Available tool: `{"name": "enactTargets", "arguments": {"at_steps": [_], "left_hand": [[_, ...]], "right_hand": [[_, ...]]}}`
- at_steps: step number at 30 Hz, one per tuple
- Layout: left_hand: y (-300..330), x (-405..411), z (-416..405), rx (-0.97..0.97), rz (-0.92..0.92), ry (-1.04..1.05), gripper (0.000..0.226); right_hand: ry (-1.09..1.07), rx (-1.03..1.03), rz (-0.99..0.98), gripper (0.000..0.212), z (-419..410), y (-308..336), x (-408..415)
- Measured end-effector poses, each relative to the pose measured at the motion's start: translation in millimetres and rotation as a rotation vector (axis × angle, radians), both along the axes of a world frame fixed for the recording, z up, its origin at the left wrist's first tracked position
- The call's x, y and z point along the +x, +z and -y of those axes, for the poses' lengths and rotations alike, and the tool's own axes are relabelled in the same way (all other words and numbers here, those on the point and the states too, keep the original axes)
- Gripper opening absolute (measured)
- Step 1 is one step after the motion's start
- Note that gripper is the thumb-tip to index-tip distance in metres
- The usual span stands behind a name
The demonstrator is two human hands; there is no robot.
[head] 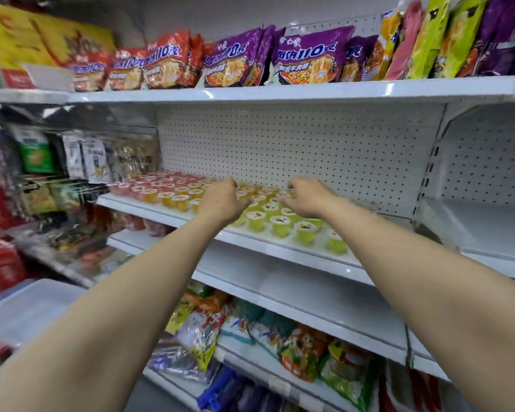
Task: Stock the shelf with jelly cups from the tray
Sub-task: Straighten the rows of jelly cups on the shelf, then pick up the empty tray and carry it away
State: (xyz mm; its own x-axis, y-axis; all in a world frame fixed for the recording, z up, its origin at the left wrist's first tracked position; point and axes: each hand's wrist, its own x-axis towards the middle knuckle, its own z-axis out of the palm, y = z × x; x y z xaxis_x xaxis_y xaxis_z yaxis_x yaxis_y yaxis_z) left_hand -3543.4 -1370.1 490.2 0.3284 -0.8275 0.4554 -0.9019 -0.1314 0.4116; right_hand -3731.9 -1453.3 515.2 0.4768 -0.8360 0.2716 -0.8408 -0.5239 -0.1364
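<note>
Both bare arms stretch forward and slightly upward from the near edge, forearms long and nearly straight, converging on the middle shelf (167,208) of a white rack. The left hand (222,199) hovers palm-down over the jelly cups (268,209), its fingers (244,195) curled downward into the rows; whether they actually pinch a cup cannot be told, since the back of the hand hides the tips. The right hand (306,196) sits just to its right at the same height, wrist bent, fingers likewise curled down among the cups, and again it is not clear whether anything is held. The cups stand upright in tight rows across the shelf: reddish ones at the far left, orange ones beside them, and yellow-green ones running rightward toward the near edge, the nearest few right at the front lip. Behind them rises a perforated white back panel (324,150). The right part of the same shelf is bare. On the shelf above, instant noodle packets (306,55) in red, purple and green stand leaning in a row. Below, more bagged snacks (304,352) lie on the lower shelves. At the near left, low down, a white tray (27,310) shows its pale rim and bare bottom.
</note>
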Motion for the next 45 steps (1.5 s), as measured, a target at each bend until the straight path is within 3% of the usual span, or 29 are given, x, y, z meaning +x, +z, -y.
{"name": "enactTargets", "arguments": {"at_steps": [10,20,23,31,45], "left_hand": [[-30,131,-96,0.087,-0.086,0.326,0.068],[-74,302,-148,0.132,-0.165,0.577,0.057],[-82,370,-157,0.15,-0.174,0.65,0.062],[-101,544,-171,0.199,-0.146,0.747,0.062],[-218,772,-171,0.272,-0.397,0.899,0.057]], "right_hand": [[0.322,0.064,0.069,0.068,-40,-20,157],[0.596,0.146,0.001,0.054,-67,-60,374],[0.658,0.171,-0.013,0.047,-70,-71,451],[0.739,0.156,-0.042,0.054,-74,-91,645],[0.792,0.241,-0.233,0.055,-41,-194,892]]}}
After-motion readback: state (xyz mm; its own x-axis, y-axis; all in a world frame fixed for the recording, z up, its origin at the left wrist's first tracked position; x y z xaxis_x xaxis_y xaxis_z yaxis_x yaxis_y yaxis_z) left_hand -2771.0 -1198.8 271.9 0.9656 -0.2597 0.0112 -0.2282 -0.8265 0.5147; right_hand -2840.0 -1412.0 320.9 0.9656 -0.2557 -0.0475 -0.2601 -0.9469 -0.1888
